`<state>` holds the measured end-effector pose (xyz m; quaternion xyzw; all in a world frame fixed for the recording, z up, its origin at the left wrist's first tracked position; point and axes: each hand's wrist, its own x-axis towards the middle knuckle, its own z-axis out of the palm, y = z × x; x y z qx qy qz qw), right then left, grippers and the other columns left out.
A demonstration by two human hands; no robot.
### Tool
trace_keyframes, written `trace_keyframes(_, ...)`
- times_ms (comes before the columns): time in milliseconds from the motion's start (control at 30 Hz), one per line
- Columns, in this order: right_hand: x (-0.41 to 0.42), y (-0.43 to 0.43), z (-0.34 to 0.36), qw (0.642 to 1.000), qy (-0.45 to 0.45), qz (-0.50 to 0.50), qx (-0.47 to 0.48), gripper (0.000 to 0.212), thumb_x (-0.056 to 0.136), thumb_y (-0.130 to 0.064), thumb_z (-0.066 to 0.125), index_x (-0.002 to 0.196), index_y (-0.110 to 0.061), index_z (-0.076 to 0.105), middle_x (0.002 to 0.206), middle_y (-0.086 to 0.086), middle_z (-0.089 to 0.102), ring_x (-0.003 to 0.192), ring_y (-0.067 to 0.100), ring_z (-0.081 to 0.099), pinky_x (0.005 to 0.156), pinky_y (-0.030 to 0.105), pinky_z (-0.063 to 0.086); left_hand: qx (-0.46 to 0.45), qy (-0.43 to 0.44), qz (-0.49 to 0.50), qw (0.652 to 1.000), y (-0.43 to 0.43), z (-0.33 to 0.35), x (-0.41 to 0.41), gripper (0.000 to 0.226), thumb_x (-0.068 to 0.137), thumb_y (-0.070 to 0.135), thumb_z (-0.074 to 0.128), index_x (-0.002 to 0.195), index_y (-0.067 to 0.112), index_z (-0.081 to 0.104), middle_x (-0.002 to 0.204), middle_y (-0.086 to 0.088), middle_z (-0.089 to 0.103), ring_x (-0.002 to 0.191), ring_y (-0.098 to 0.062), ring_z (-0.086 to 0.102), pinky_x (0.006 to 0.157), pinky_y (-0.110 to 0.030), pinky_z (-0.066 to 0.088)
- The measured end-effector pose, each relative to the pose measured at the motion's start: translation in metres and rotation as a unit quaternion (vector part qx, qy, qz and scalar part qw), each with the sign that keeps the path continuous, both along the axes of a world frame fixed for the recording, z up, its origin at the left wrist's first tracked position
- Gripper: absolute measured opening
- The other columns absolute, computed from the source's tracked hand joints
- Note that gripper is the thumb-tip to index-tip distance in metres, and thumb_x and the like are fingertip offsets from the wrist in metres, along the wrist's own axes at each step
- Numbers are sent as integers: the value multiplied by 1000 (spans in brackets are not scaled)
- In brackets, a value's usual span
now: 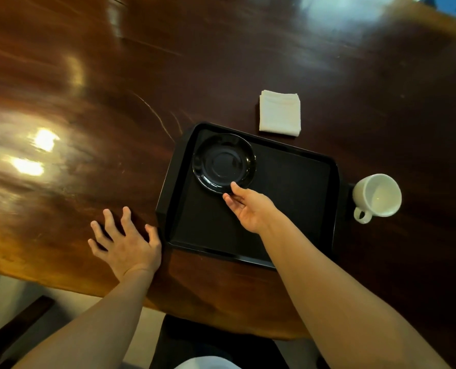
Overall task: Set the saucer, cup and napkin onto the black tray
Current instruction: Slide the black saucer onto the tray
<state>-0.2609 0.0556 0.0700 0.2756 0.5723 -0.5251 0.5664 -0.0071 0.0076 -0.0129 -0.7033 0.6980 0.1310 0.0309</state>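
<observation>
On the black tray [288, 187], the saucer [223, 163] sits pinched at its near rim by the right hand [250, 209] fingers [234, 186]; beyond them the napkin [280, 113], right the cup [377, 195]; left hand [127, 242] splayed on the surface [88, 102].

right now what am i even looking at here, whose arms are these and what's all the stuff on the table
This is a single picture from a camera worn on a person's head, looking down at their own bare arms. No machine is involved.

They lean over a glossy wooden table. On it sits a black tray. A black saucer already lies in the tray's far left corner. The right hand reaches to the saucer's near rim, thumb on its edge; whether the grip is closed on it or letting go is unclear.

The left hand rests flat on the table, fingers spread, beside the tray's left edge, holding nothing.

Off the tray: a folded white napkin beyond its far edge, and a white cup to its right.
</observation>
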Motion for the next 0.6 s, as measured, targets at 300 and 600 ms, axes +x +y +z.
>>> trace_keyframes(300, 5, 11, -3, 998, 18, 63, -4, 30, 100, -17, 60, 127, -3, 56, 109, 19, 70, 96, 28, 73, 71, 29, 62, 4, -2, 4, 1000, 1, -1, 3, 62, 96, 47, 53, 151, 24, 38, 167, -14, 22, 155, -41, 9, 121, -63, 7)
trace_keyframes(600, -28, 55, 13, 989, 103, 92, 54, 44, 107, -33, 43, 137, -3, 53, 109, 11, 68, 96, 27, 69, 76, 36, 57, 8, 7, -2, 1000, 3, 2, 1, 62, 96, 45, 53, 151, 22, 37, 166, -15, 21, 155, -42, 8, 121, -65, 7)
